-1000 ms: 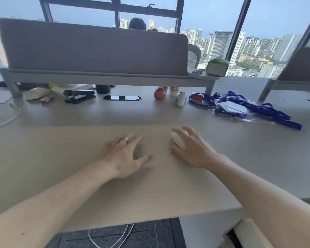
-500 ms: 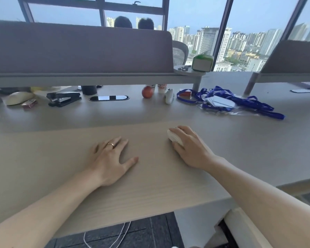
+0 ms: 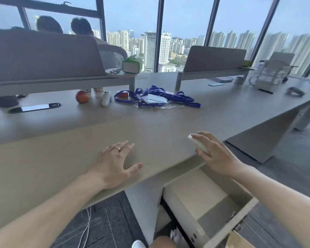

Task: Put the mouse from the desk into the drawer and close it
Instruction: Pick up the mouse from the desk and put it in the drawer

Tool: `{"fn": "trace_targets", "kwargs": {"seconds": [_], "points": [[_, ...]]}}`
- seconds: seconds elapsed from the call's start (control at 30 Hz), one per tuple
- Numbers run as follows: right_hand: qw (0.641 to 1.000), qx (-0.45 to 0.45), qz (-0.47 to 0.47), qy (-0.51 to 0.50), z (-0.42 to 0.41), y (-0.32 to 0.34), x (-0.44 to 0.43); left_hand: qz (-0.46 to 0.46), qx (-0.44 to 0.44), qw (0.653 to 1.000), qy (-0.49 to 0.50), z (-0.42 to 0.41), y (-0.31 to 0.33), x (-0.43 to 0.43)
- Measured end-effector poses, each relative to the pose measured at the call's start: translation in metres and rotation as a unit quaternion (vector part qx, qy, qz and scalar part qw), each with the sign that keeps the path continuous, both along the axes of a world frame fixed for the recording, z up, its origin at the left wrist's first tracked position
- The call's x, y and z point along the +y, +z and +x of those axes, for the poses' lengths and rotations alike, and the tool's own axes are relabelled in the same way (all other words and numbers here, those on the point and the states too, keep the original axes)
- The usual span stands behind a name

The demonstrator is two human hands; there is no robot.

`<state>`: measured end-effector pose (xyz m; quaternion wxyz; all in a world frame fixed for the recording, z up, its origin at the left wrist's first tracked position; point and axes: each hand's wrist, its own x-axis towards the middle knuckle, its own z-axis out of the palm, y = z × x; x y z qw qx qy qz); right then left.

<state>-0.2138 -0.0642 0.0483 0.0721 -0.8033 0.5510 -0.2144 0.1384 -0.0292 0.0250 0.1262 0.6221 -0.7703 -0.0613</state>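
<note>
The right hand (image 3: 217, 154) now holds the white mouse (image 3: 198, 143) with the fingers curled over its top and the thumb below. Half a second ago this hand and the mouse were resting in the middle of the desk (image 3: 61, 167); now they are at the desk's front corner, at about 3 o'clock from the left hand (image 3: 117, 162). The mouse looks lifted a little from the surface, but the blur at the edge makes this uncertain. The left hand lies flat and open on the desk, fingers spread, holding nothing, as it did before. The view has also turned to the right, so the drawer (image 3: 195, 192) now shows: it stands pulled out and seems empty, at about 6 o'clock below the right hand. I judge that the pick-up is done and the carry is in progress. What is left is to lower the mouse into the drawer, let it go, and push the drawer shut.
</note>
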Motion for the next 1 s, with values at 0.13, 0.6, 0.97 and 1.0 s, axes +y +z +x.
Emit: {"fn": "trace_targets", "kwargs": {"seconds": [0.13, 0.6, 0.97, 1.0], "points": [[0.999, -0.003, 0.009, -0.036, -0.04, -0.003, 0.02, -0.004, -0.001, 0.999, -0.041, -0.052, -0.006, -0.016], [0.989, -0.044, 0.078, -0.115, -0.099, -0.052, 0.034, -0.112, -0.052, 0.975, -0.183, -0.118, -0.018, -0.028], [0.976, -0.053, 0.165, -0.132, -0.089, -0.093, 0.013, -0.02, -0.045, 0.972, -0.231, -0.175, -0.081, -0.028], [0.975, -0.047, 0.171, -0.132, -0.088, -0.097, 0.011, 0.005, -0.03, 0.978, -0.207, -0.173, -0.089, -0.038]]}}
